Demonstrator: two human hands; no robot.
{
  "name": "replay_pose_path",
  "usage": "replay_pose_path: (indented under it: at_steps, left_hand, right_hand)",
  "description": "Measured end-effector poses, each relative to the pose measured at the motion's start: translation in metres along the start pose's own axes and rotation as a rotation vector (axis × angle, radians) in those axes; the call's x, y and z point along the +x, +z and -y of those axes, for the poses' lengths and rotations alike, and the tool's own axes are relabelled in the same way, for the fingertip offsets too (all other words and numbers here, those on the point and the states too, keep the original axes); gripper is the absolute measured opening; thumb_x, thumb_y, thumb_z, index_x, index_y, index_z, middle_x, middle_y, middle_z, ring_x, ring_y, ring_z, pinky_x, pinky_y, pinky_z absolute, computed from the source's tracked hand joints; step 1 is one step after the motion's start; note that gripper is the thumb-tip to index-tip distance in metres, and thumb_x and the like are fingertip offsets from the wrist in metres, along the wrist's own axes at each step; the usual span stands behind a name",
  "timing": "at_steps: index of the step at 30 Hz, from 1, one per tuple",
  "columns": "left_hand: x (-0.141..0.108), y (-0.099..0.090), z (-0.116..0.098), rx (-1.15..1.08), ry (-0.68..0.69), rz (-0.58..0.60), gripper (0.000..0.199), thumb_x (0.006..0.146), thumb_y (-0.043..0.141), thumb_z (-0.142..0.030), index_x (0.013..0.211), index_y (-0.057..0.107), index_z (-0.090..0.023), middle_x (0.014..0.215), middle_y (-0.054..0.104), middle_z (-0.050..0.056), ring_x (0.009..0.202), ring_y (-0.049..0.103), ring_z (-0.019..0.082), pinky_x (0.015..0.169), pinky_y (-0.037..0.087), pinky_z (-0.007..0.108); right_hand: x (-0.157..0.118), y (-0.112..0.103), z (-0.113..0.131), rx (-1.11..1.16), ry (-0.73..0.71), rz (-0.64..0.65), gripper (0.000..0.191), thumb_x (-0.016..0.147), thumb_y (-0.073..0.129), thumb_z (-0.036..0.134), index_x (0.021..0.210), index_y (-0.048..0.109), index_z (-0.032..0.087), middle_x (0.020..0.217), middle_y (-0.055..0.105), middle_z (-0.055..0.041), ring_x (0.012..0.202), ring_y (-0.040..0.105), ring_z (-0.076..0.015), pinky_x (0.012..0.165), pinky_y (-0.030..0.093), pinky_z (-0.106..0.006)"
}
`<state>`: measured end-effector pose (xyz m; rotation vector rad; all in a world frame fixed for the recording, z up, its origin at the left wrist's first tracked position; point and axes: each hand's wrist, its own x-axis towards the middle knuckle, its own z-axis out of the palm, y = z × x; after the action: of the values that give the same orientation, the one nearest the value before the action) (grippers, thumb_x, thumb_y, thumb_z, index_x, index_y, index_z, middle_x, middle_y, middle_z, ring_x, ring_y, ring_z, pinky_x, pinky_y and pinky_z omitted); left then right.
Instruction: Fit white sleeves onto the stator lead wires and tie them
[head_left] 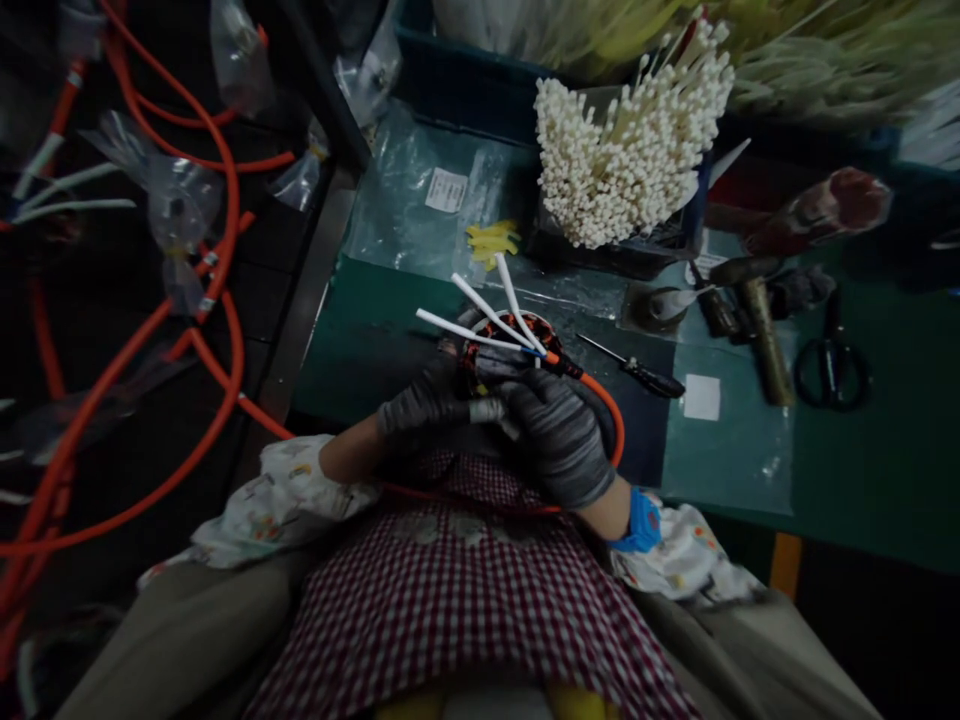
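A round motor stator with dark copper-coloured windings sits in front of me, close to the table's near edge. An orange cable runs from its right side, and several white sleeved leads fan out over its top to the upper left. My left hand, in a grey glove, is curled against the stator's left rim; a white-wrapped digit points right. My right hand, also gloved, is closed at the stator's near right side. Whatever its fingers pinch is hidden. Both hands nearly meet below the ring.
A screwdriver lies right of the stator. Farther right are a hammer, scissors and a small nozzle bottle. Behind stand a box of white-tipped sleeves and yellow pieces. Orange cables loop at left.
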<state>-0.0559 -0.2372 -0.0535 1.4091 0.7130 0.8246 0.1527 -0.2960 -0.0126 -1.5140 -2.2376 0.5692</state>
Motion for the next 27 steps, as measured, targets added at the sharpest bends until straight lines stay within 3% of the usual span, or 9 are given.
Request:
replay_pose_path:
  at_steps: [5,10,13,16,18,22,27]
  left_hand:
    - [-0.018,0.009,-0.006,0.237,0.234,0.072,0.1,0.101,0.087,-0.04,0.182,0.029,-0.043,0.183,0.044,0.009,0.171,0.042,0.04,0.14,0.046,0.061]
    - [-0.032,0.012,0.008,0.44,0.4,0.061,0.106,0.105,0.08,-0.037,0.187,0.014,-0.037,0.196,0.011,0.005,0.181,0.014,0.038,0.144,0.038,0.055]
    - [-0.036,0.014,0.02,0.463,0.437,0.015,0.096,0.111,0.072,-0.046,0.187,0.013,-0.036,0.196,0.008,0.002,0.181,0.013,0.037,0.143,0.039,0.056]
    - [-0.04,0.013,0.027,0.523,0.465,-0.037,0.094,0.107,0.075,-0.051,0.185,0.023,-0.039,0.196,0.008,-0.002,0.181,0.009,0.039,0.146,0.025,0.061]
    - [-0.041,0.011,0.028,0.583,0.469,-0.031,0.097,0.106,0.077,-0.046,0.185,0.022,-0.035,0.196,0.008,0.0,0.181,0.012,0.039,0.147,0.02,0.061]
    - [-0.043,0.011,0.025,0.606,0.473,-0.031,0.094,0.105,0.076,-0.044,0.184,0.026,-0.036,0.196,0.007,0.001,0.18,0.015,0.041,0.145,0.022,0.067]
    - [-0.047,0.019,0.032,0.558,0.457,-0.072,0.096,0.106,0.074,-0.041,0.186,0.02,-0.035,0.195,0.012,0.002,0.181,0.019,0.032,0.147,0.022,0.057]
  right_hand:
    - [-0.044,0.019,0.005,0.128,0.129,-0.02,0.027,0.109,0.067,0.022,0.129,0.086,0.025,0.127,0.088,-0.0111,0.113,0.085,-0.0292,0.093,0.072,-0.037]
    - [-0.053,0.028,0.01,0.367,0.373,0.038,0.022,0.111,0.068,0.032,0.112,0.089,0.026,0.097,0.09,-0.006,0.086,0.087,-0.0253,0.077,0.07,-0.032]
    - [-0.049,0.027,0.011,0.368,0.387,0.015,0.022,0.109,0.07,0.034,0.11,0.09,0.025,0.097,0.09,-0.0065,0.087,0.087,-0.0259,0.079,0.071,-0.033]
    - [-0.048,0.023,0.008,0.335,0.355,-0.005,0.022,0.108,0.072,0.035,0.114,0.091,0.025,0.103,0.091,-0.0082,0.093,0.088,-0.0266,0.085,0.072,-0.034]
    - [-0.049,0.02,0.005,0.325,0.314,-0.007,0.023,0.107,0.072,0.033,0.117,0.09,0.026,0.107,0.091,-0.0094,0.098,0.087,-0.0277,0.09,0.073,-0.037]
    - [-0.052,0.019,0.001,0.348,0.274,-0.006,0.021,0.106,0.073,0.033,0.112,0.091,0.025,0.105,0.091,-0.0109,0.095,0.087,-0.0305,0.089,0.074,-0.041]
    - [-0.046,0.02,0.01,0.417,0.371,-0.045,0.024,0.108,0.07,0.033,0.118,0.091,0.025,0.112,0.091,-0.0117,0.104,0.088,-0.0331,0.096,0.075,-0.045]
